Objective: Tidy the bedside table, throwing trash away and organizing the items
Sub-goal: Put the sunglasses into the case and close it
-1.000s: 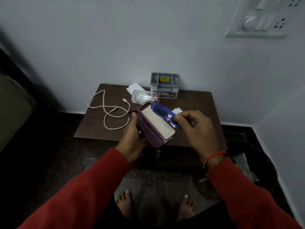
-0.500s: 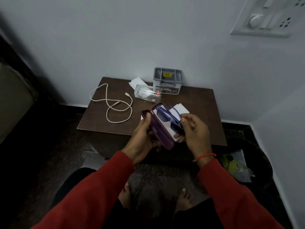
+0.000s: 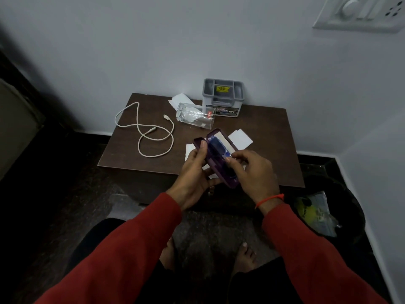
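Observation:
A purple glasses case (image 3: 221, 170) is held open over the front edge of the dark brown bedside table (image 3: 267, 150). My left hand (image 3: 192, 174) grips the case from the left and below. Blue glasses (image 3: 217, 148) lie inside the case, and my right hand (image 3: 252, 172) presses on them with its fingertips. On the table lie a white cable (image 3: 151, 132), a clear glass (image 3: 192, 116) on its side, white paper pieces (image 3: 240, 139) and a grey organizer box (image 3: 222, 97) at the back.
A black trash bin (image 3: 341, 202) with a wrapper inside stands on the floor to the right of the table. The wall runs behind the table, a switch plate (image 3: 361, 12) high at the right. My bare feet are below.
The glasses have gone from above the case down into it. My right hand followed them in. Case and hands have come lower and closer to the table's front edge.

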Demonstrator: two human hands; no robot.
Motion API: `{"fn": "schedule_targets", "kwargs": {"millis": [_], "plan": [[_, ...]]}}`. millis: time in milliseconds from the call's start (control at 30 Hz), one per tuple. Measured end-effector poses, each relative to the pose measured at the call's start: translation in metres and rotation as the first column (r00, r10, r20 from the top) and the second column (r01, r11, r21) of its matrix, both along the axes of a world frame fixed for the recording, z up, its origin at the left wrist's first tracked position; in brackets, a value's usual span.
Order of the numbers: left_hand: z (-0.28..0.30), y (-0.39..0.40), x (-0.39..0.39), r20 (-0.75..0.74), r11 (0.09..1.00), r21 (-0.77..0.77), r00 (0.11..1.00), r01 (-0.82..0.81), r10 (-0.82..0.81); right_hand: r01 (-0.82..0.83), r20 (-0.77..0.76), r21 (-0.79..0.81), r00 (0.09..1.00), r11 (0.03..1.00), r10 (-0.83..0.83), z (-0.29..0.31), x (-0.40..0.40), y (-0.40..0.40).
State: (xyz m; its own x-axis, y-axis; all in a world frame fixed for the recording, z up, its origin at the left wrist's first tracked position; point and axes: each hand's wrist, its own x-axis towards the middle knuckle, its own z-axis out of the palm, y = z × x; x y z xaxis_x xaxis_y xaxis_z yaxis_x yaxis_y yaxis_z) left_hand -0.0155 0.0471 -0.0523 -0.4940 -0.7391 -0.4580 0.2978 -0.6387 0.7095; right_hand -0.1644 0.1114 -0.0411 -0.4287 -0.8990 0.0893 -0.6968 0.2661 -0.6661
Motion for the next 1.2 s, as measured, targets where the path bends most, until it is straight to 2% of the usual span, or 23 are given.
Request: {"fn": "schedule_targets", "kwargs": {"millis": [100,267,400,467,567,667,733,833,900,1067,1133,1200], "plan": [[0.000,0.000,0.001,-0.001,1.000,-0.021,1.000,0.019,-0.019,0.028,-0.026,-0.008,0.999,1.000,-0.028,0.000,-0.004,-0.003],[0.000,-0.001,0.000,0.042,0.996,-0.084,0.999,0.017,-0.014,0.074,-0.152,-0.085,0.985,0.994,-0.086,0.002,-0.009,-0.002],[0.001,0.001,0.001,0.068,0.993,-0.107,0.997,0.044,-0.037,0.005,-0.250,-0.019,0.968,1.000,-0.010,0.002,-0.009,-0.001],[0.000,0.002,0.001,0.098,0.990,-0.124,0.994,0.061,-0.049,-0.025,-0.252,0.029,0.967,0.999,0.031,0.000,-0.009,0.000],[0.003,0.002,0.001,0.130,0.989,-0.132,0.990,0.069,-0.052,-0.035,-0.115,0.059,0.993,0.998,0.041,-0.002,-0.011,-0.002],[0.004,0.002,0.001,0.139,0.992,-0.114,0.990,0.051,-0.035,0.017,0.192,0.032,0.981,0.999,-0.023,-0.006,-0.015,-0.004],[0.003,0.001,0.001,0.139,0.993,-0.110,0.990,0.031,-0.016,0.017,0.457,0.044,0.889,0.999,-0.035,-0.005,-0.015,-0.003],[0.005,0.000,0.001,0.181,0.995,-0.101,0.983,0.025,-0.007,-0.023,0.737,0.103,0.674,0.994,-0.061,-0.001,-0.010,-0.001],[0.007,0.000,0.002,0.231,0.995,-0.097,0.973,0.021,0.002,-0.045,0.797,0.116,0.601,0.992,-0.065,-0.002,-0.006,-0.002],[0.004,0.001,-0.002,0.364,0.982,-0.179,0.922,-0.068,0.130,-0.096,0.787,0.093,0.617,0.991,-0.014,-0.011,0.013,-0.005],[0.001,0.000,-0.004,0.367,0.968,-0.199,0.904,-0.151,0.217,-0.133,0.829,0.067,0.559,0.989,0.019,-0.013,0.024,-0.005],[-0.002,-0.003,-0.002,0.351,0.950,-0.234,0.893,-0.205,0.280,-0.208,0.838,0.042,0.540,0.977,0.079,-0.013,0.032,-0.005]]}}
